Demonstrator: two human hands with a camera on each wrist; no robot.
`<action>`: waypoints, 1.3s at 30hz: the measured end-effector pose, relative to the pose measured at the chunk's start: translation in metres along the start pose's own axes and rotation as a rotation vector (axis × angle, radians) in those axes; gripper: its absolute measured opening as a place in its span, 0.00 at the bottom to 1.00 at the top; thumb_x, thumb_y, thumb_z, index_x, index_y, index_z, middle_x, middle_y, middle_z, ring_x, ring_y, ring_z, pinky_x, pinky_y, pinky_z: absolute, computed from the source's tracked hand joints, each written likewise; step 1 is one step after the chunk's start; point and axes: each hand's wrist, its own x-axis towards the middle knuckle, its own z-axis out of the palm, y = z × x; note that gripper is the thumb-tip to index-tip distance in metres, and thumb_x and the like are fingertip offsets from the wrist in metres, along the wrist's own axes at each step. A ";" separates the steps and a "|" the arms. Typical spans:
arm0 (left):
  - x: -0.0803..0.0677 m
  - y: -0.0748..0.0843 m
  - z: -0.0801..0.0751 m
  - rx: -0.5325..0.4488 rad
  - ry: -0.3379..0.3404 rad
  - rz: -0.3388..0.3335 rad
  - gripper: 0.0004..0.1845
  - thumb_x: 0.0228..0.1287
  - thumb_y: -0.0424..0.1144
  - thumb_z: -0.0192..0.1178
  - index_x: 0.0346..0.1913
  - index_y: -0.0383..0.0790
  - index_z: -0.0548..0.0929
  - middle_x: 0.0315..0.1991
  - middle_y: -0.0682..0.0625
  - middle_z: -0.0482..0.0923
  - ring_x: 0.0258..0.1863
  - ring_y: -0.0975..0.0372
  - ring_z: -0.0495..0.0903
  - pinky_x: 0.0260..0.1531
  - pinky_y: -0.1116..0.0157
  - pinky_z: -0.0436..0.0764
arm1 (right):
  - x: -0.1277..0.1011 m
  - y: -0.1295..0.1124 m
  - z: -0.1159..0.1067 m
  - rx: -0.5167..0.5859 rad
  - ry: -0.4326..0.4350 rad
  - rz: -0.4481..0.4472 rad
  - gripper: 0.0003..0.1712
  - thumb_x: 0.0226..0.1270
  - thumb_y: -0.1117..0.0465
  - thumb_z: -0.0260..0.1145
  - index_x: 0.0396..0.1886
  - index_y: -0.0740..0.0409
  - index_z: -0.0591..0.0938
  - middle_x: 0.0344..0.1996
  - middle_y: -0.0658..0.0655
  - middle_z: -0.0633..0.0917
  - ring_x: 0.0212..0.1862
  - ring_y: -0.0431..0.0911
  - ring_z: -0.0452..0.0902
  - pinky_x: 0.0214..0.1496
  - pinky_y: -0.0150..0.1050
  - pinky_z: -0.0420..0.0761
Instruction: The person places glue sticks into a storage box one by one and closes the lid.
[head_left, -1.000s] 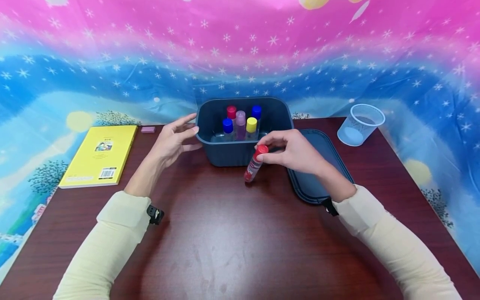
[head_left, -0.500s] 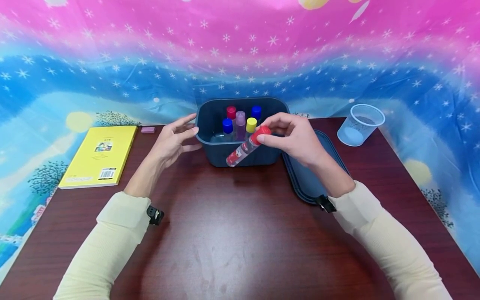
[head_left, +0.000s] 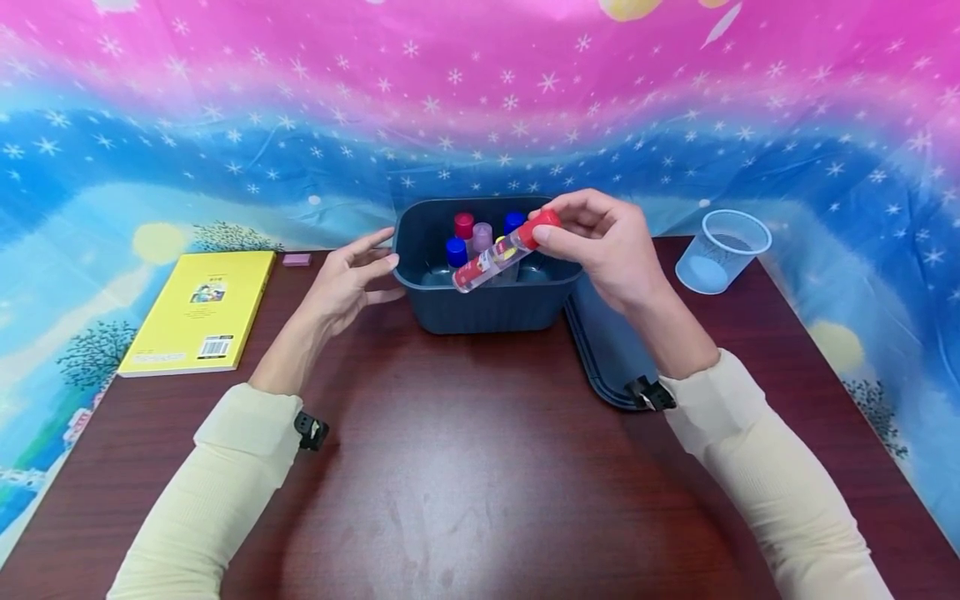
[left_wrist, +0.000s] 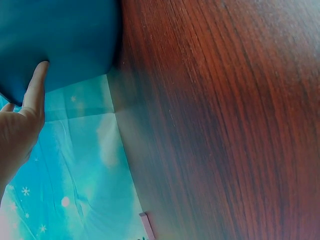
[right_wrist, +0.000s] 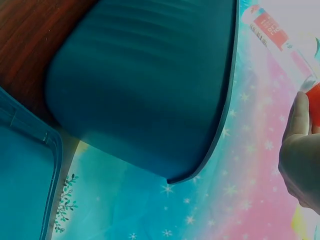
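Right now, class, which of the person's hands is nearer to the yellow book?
Left. The left hand rests against the dark blue bin's left side, just right of the yellow book. The right hand holds a red-capped tube over the bin, farther away.

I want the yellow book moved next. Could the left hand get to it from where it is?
Probably yes. The left hand rests open against the bin and holds nothing. The book lies flat on the table to its left, with only bare tabletop between them.
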 end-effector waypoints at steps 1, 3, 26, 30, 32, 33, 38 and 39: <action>0.000 0.000 0.000 0.002 -0.001 0.000 0.33 0.73 0.34 0.61 0.77 0.45 0.66 0.69 0.40 0.62 0.64 0.51 0.70 0.57 0.42 0.75 | 0.001 0.000 -0.001 0.006 0.007 0.001 0.10 0.64 0.72 0.71 0.45 0.65 0.86 0.44 0.62 0.86 0.45 0.52 0.85 0.49 0.38 0.86; 0.000 0.000 0.000 0.006 -0.001 0.001 0.33 0.73 0.35 0.62 0.77 0.45 0.66 0.69 0.40 0.62 0.64 0.51 0.70 0.57 0.42 0.75 | 0.003 -0.001 -0.003 0.008 0.014 0.005 0.11 0.64 0.72 0.71 0.46 0.65 0.86 0.44 0.62 0.86 0.45 0.52 0.85 0.50 0.38 0.86; -0.002 0.001 0.001 0.023 -0.009 -0.002 0.33 0.73 0.35 0.61 0.78 0.46 0.65 0.71 0.40 0.60 0.67 0.49 0.68 0.58 0.43 0.75 | 0.029 0.014 -0.018 -0.585 -0.074 0.245 0.20 0.66 0.57 0.74 0.56 0.60 0.86 0.47 0.59 0.87 0.48 0.47 0.84 0.50 0.36 0.84; -0.002 0.001 0.002 0.029 -0.005 0.002 0.33 0.73 0.36 0.62 0.78 0.47 0.66 0.70 0.41 0.61 0.65 0.50 0.69 0.57 0.44 0.76 | 0.034 0.020 -0.020 -0.645 -0.115 0.261 0.20 0.67 0.57 0.73 0.56 0.59 0.86 0.47 0.59 0.86 0.47 0.48 0.83 0.49 0.39 0.83; -0.002 0.001 0.002 0.029 -0.004 0.003 0.32 0.73 0.35 0.62 0.77 0.46 0.66 0.69 0.41 0.62 0.65 0.51 0.69 0.56 0.44 0.77 | 0.037 0.023 -0.020 -0.664 -0.136 0.263 0.19 0.67 0.58 0.73 0.55 0.60 0.85 0.47 0.59 0.86 0.48 0.48 0.83 0.50 0.42 0.83; -0.002 0.001 0.002 0.031 -0.002 0.004 0.32 0.73 0.36 0.62 0.77 0.47 0.66 0.69 0.41 0.62 0.65 0.51 0.70 0.56 0.44 0.77 | 0.038 0.024 -0.020 -0.676 -0.145 0.264 0.19 0.67 0.58 0.73 0.55 0.60 0.85 0.47 0.59 0.86 0.48 0.48 0.83 0.51 0.44 0.83; -0.001 0.000 0.001 0.028 -0.002 0.006 0.32 0.73 0.36 0.62 0.77 0.46 0.66 0.71 0.40 0.61 0.66 0.50 0.69 0.57 0.43 0.76 | 0.044 0.027 -0.017 -0.727 -0.184 0.285 0.18 0.67 0.61 0.73 0.53 0.63 0.85 0.48 0.60 0.86 0.51 0.50 0.82 0.54 0.49 0.82; -0.001 0.000 0.001 0.028 0.000 0.006 0.32 0.73 0.36 0.61 0.77 0.46 0.66 0.71 0.40 0.61 0.66 0.50 0.69 0.57 0.43 0.76 | 0.045 0.028 -0.016 -0.737 -0.192 0.289 0.17 0.67 0.61 0.73 0.53 0.63 0.85 0.48 0.61 0.85 0.51 0.51 0.81 0.54 0.49 0.81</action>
